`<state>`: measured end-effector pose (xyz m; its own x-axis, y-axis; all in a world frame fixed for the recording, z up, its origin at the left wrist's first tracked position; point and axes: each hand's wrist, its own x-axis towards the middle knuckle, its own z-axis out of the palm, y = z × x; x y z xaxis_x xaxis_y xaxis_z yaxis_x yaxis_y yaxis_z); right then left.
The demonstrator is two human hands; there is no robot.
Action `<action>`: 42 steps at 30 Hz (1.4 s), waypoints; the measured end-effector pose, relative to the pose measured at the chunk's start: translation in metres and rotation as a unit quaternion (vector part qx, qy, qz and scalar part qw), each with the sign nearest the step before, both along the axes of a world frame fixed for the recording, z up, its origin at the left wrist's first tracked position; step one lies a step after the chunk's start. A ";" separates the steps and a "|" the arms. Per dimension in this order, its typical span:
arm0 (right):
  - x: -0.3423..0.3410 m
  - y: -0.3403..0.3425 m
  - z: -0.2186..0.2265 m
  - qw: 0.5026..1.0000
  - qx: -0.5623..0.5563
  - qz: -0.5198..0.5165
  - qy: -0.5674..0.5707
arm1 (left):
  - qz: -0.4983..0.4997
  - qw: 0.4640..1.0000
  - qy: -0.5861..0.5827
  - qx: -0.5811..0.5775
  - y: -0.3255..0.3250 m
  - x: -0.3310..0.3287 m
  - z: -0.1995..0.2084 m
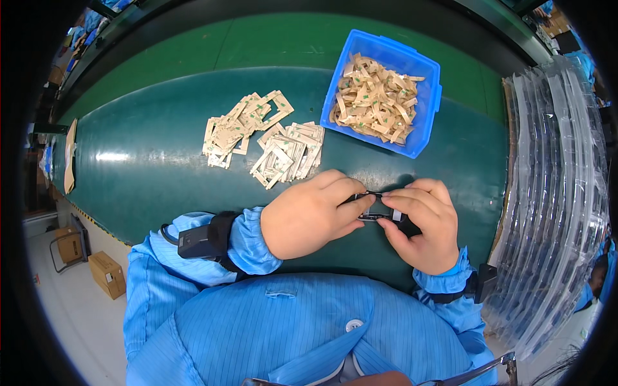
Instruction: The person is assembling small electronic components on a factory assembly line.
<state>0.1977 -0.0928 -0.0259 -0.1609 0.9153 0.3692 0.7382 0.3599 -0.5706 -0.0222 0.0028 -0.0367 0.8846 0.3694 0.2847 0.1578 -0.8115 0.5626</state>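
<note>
My left hand and my right hand meet over the dark green belt, both pinching a small black frame-shaped part between fingertips. A pale strip shows on the part near my right thumb. Just beyond the hands lie two loose heaps of tan frame-shaped stickers. Farther back, a blue bin is filled with used tan backing strips. Both forearms wear blue striped sleeves with black wrist bands.
A tall stack of clear plastic trays stands at the right of the belt. Cardboard boxes sit on the floor at the lower left. A light green table surface lies behind the belt.
</note>
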 end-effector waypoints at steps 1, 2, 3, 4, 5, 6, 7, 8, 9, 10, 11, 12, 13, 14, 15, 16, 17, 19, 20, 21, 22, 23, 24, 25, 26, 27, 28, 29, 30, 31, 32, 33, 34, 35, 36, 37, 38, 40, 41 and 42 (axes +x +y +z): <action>0.000 0.000 0.000 1.000 -0.004 0.001 0.000 | 0.003 1.000 0.011 0.010 -0.002 0.000 0.000; 0.001 0.001 -0.001 1.000 -0.007 0.002 0.000 | 0.004 1.000 0.012 0.010 -0.003 0.000 -0.001; 0.001 0.002 -0.001 1.000 -0.008 0.003 0.002 | 0.010 1.000 0.014 0.012 -0.003 0.001 -0.002; 0.001 0.003 -0.002 1.000 -0.008 0.004 0.002 | 0.016 1.000 0.018 0.013 -0.004 0.001 -0.003; 0.001 0.002 0.000 1.000 -0.004 0.001 -0.003 | 0.015 1.000 0.015 0.016 -0.004 0.001 -0.003; 0.000 0.002 0.002 1.000 -0.001 0.000 -0.006 | 0.014 1.000 0.012 0.022 -0.004 0.001 -0.003; 0.001 0.000 0.005 1.000 -0.005 0.004 -0.012 | 0.014 0.999 0.009 0.028 -0.004 0.001 -0.002; 0.003 0.002 0.005 1.000 -0.012 0.010 -0.014 | 0.014 0.999 0.010 0.027 -0.003 0.001 -0.002; 0.004 0.003 0.006 1.000 -0.012 0.010 -0.013 | 0.011 1.000 0.016 0.024 -0.001 0.002 -0.001; 0.005 0.004 0.007 1.000 -0.023 0.011 -0.009 | 0.007 1.000 0.021 0.022 0.001 0.003 0.000; 0.006 0.004 0.008 0.999 -0.033 0.012 -0.005 | 0.007 0.999 0.022 0.022 0.004 0.003 0.000; 0.008 0.003 0.007 0.999 -0.032 0.011 -0.005 | -0.005 1.000 0.006 0.028 0.007 0.002 0.000; 0.010 0.003 0.007 0.999 -0.039 0.015 -0.007 | -0.016 0.999 -0.011 0.034 0.009 0.001 0.001; 0.011 0.002 0.005 0.999 -0.047 0.020 -0.009 | -0.017 0.999 -0.010 0.034 0.008 0.000 0.000; 0.011 0.001 0.004 0.999 -0.047 0.019 -0.008 | -0.012 1.000 -0.004 0.026 0.006 -0.001 -0.001; 0.011 0.002 0.004 0.999 -0.043 0.023 -0.008 | -0.007 1.000 0.001 0.019 0.006 -0.002 -0.002; 0.011 0.001 0.003 0.999 -0.040 0.027 -0.008 | -0.009 1.000 0.001 0.018 0.005 -0.001 0.000; 0.011 0.000 0.002 0.999 -0.043 0.027 -0.010 | -0.026 0.998 -0.001 0.054 0.006 0.002 0.004; 0.011 0.000 0.002 0.999 -0.044 0.029 -0.012 | -0.027 0.998 0.000 0.054 0.005 0.002 0.003; 0.012 0.000 0.001 0.999 -0.044 0.028 -0.011 | -0.035 0.997 0.001 0.064 0.002 0.002 -0.001; 0.012 0.000 -0.001 0.999 -0.037 0.030 -0.013 | -0.043 0.996 0.002 0.073 0.000 0.002 -0.002; 0.012 0.001 -0.002 0.999 -0.031 0.032 -0.014 | -0.044 0.996 0.002 0.074 0.001 0.003 -0.002; 0.012 0.001 -0.002 0.999 -0.030 0.031 -0.014 | -0.074 0.992 -0.004 0.107 0.003 0.003 -0.001; 0.011 0.002 -0.001 0.999 -0.029 0.025 -0.016 | -0.103 0.985 -0.011 0.140 0.004 0.004 0.000; 0.011 0.002 -0.001 0.999 -0.028 0.018 -0.019 | -0.104 0.984 -0.011 0.141 0.003 0.003 0.000; 0.011 0.003 -0.001 0.999 -0.026 0.018 -0.020 | -0.096 0.988 0.007 0.124 0.003 0.002 0.001; 0.010 0.004 -0.001 1.000 -0.013 0.006 -0.018 | -0.089 0.990 0.026 0.107 0.002 0.001 0.002; 0.009 0.004 -0.001 1.000 0.000 -0.006 -0.016 | -0.089 0.990 0.025 0.109 0.001 0.001 0.003; 0.008 0.002 0.000 1.000 0.003 -0.007 -0.017 | -0.072 0.996 0.028 0.051 0.001 0.002 0.002; 0.007 0.001 0.000 0.998 0.011 -0.053 -0.030 | -0.055 0.998 0.030 -0.007 0.002 0.003 0.001; 0.006 0.000 0.001 0.994 0.020 -0.099 -0.043 | -0.093 0.995 -0.014 0.043 0.009 0.006 -0.003; 0.006 -0.002 -0.003 0.994 0.023 -0.100 -0.045 | -0.094 0.994 -0.016 0.047 0.010 0.005 -0.002; 0.005 -0.004 -0.010 0.995 0.026 -0.100 -0.016 | -0.061 0.997 -0.041 0.029 0.011 0.005 0.001; 0.004 -0.006 -0.014 0.994 0.030 -0.100 0.013 | -0.028 0.997 -0.066 0.011 0.012 0.004 0.003; 0.001 -0.008 -0.014 0.994 0.041 -0.097 0.005 | 0.000 0.999 -0.050 0.013 0.011 0.001 0.003; -0.001 -0.009 -0.014 0.994 0.044 -0.098 0.004 | -0.001 0.999 -0.052 0.015 0.011 0.000 -0.002; -0.004 -0.010 -0.013 0.995 0.052 -0.089 0.001 | 0.020 0.999 -0.039 0.031 0.010 -0.001 -0.006; -0.006 -0.011 -0.012 0.996 0.055 -0.073 -0.006 | 0.041 0.998 -0.025 0.048 0.009 -0.002 -0.009; -0.006 -0.011 -0.012 0.996 0.055 -0.073 -0.006 | 0.037 0.998 -0.026 0.052 0.008 0.000 -0.008; -0.006 -0.010 -0.013 0.996 0.057 -0.067 -0.010 | 0.034 0.998 -0.026 0.056 0.008 0.001 -0.008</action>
<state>0.1915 -0.1032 -0.0387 -0.0482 0.8811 0.4705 0.7944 0.3193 -0.5166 -0.0210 0.0104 -0.0446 0.8416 0.3906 0.3731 0.1864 -0.8583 0.4781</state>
